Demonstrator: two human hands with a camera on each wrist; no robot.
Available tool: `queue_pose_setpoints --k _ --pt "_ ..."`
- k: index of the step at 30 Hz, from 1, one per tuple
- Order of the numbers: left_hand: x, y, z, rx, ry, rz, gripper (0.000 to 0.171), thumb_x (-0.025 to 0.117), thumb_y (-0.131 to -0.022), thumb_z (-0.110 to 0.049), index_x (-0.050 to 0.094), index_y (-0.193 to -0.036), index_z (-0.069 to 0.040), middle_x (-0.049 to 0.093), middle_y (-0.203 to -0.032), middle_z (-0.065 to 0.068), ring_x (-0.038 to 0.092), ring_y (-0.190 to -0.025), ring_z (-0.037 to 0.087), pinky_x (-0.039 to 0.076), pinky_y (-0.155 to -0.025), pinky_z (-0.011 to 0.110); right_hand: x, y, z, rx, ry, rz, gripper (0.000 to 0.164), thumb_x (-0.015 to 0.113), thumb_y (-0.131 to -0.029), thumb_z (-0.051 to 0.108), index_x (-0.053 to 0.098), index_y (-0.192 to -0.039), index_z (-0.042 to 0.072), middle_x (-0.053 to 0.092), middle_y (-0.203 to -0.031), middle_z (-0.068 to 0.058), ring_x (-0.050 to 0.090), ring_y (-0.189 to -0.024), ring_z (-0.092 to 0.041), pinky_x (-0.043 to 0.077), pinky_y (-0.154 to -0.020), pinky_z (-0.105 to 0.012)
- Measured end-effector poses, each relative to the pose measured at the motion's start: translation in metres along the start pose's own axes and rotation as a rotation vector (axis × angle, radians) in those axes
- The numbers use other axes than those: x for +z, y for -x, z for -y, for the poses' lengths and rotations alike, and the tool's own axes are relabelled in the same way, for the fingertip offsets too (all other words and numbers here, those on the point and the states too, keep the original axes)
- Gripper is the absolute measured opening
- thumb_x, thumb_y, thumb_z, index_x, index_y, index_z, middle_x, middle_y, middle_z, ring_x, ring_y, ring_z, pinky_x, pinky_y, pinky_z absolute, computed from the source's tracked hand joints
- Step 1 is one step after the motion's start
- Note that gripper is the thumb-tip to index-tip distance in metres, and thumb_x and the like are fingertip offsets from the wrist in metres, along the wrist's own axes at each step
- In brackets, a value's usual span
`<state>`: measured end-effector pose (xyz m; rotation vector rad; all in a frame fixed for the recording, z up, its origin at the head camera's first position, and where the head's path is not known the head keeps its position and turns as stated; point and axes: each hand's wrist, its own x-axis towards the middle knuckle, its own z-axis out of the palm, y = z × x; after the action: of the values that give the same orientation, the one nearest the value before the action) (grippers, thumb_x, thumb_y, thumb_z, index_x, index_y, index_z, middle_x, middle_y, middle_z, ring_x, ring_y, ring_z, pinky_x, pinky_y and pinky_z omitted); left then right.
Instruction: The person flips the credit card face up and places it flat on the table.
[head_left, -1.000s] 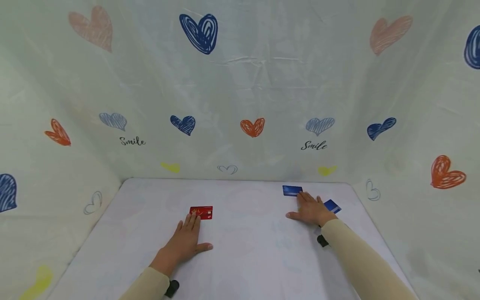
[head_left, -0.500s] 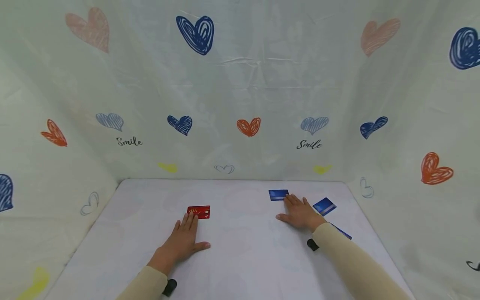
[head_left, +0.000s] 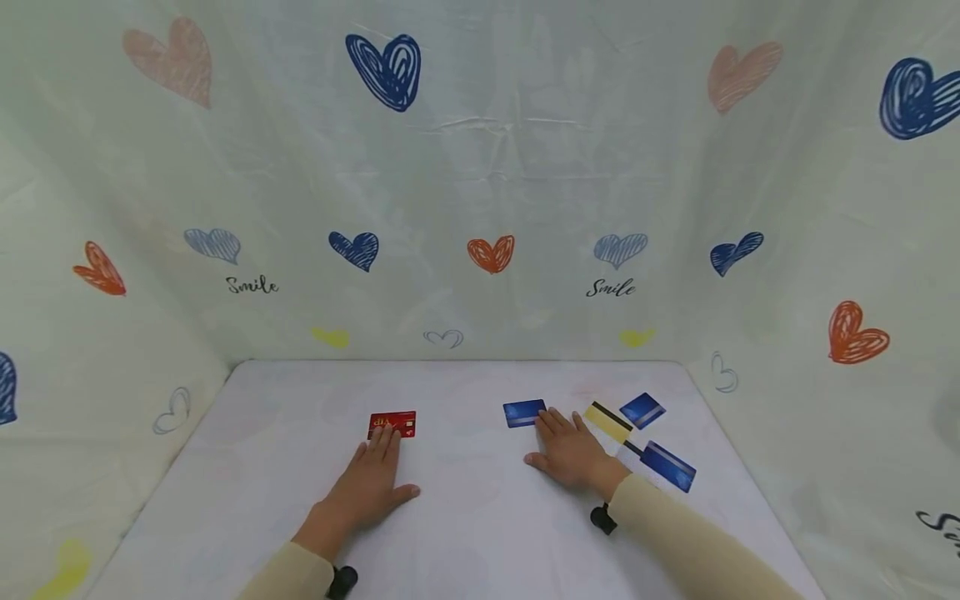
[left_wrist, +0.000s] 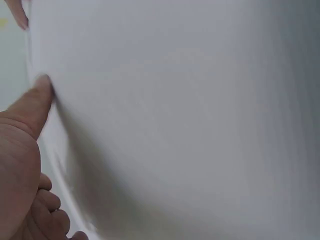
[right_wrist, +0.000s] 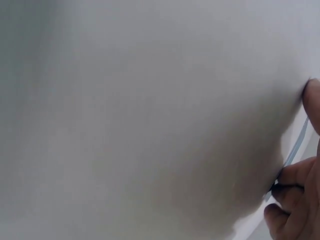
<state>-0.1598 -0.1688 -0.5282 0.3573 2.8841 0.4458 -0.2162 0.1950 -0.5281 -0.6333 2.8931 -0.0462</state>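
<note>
Head view: a white table [head_left: 465,533] stands walled by pale cloth [head_left: 525,167] printed with hearts and the word "Smile". The left hand [head_left: 367,492] lies flat, fingers straight, fingertips touching the red card [head_left: 392,423] at its 12 o'clock. The right hand [head_left: 567,450] lies flat too, fingers straight, fingertips at the blue card [head_left: 524,412] at its 11 o'clock. At its 2 o'clock lie a yellow card [head_left: 607,422] and two more blue cards [head_left: 642,410].

Left wrist view: palm and thumb of the left hand [left_wrist: 22,150] on white surface.

Right wrist view: the right hand [right_wrist: 300,190] shows only its fingers at the frame's edge; I cannot tell their spread here.
</note>
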Motion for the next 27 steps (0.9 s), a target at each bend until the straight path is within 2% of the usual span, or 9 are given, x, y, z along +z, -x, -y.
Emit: queue_pose_setpoints --k 9,13,19,23,27 --pt "0.017 0.002 -0.074 0.166 -0.049 0.073 0.092 0.068 -0.098 -0.056 0.032 -0.164 -0.003 0.027 -0.174 0.016 0.022 -0.162 0.034 0.026 -0.128 0.056 0.006 0.024 0.052 -0.067 0.014 -0.033 0.080 0.054 -0.104 0.061 0.045 -0.158 0.003 0.042 -0.167 -0.015 0.035 -0.157 -0.035 0.024 -0.126 -0.064" --pt "0.024 0.004 -0.093 0.235 -0.090 0.101 0.091 0.065 -0.099 -0.058 0.033 -0.164 -0.003 0.028 -0.173 0.016 0.025 -0.161 0.034 0.028 -0.127 0.055 0.007 0.032 0.075 -0.102 0.033 -0.010 0.079 0.053 -0.104 0.061 0.045 -0.159 0.005 0.042 -0.167 -0.013 0.037 -0.157 -0.033 0.027 -0.126 -0.063" --pt "0.031 0.008 -0.092 0.201 -0.141 0.133 0.094 0.064 -0.096 -0.066 0.039 -0.162 -0.004 0.034 -0.171 0.015 0.030 -0.160 0.034 0.030 -0.126 0.055 0.009 0.043 0.091 -0.148 0.034 0.011 0.074 0.055 -0.105 0.058 0.047 -0.159 0.009 0.044 -0.167 -0.009 0.038 -0.157 -0.029 0.030 -0.125 -0.062" --pt "0.031 0.012 -0.088 0.175 -0.160 0.135 0.097 0.066 -0.093 -0.069 0.042 -0.160 -0.003 0.036 -0.170 0.015 0.032 -0.159 0.034 0.031 -0.126 0.057 0.009 0.049 0.093 -0.198 0.031 0.033 0.070 0.055 -0.106 0.055 0.047 -0.159 0.011 0.043 -0.167 -0.005 0.036 -0.158 -0.026 0.030 -0.125 -0.061" --pt "0.028 0.017 -0.084 0.160 -0.138 0.148 0.097 0.067 -0.092 -0.069 0.043 -0.159 -0.003 0.037 -0.169 0.016 0.033 -0.158 0.035 0.032 -0.125 0.057 0.008 0.050 0.090 -0.268 0.017 0.055 0.069 0.052 -0.107 0.056 0.045 -0.160 0.014 0.042 -0.168 -0.002 0.034 -0.159 -0.024 0.030 -0.126 -0.060"
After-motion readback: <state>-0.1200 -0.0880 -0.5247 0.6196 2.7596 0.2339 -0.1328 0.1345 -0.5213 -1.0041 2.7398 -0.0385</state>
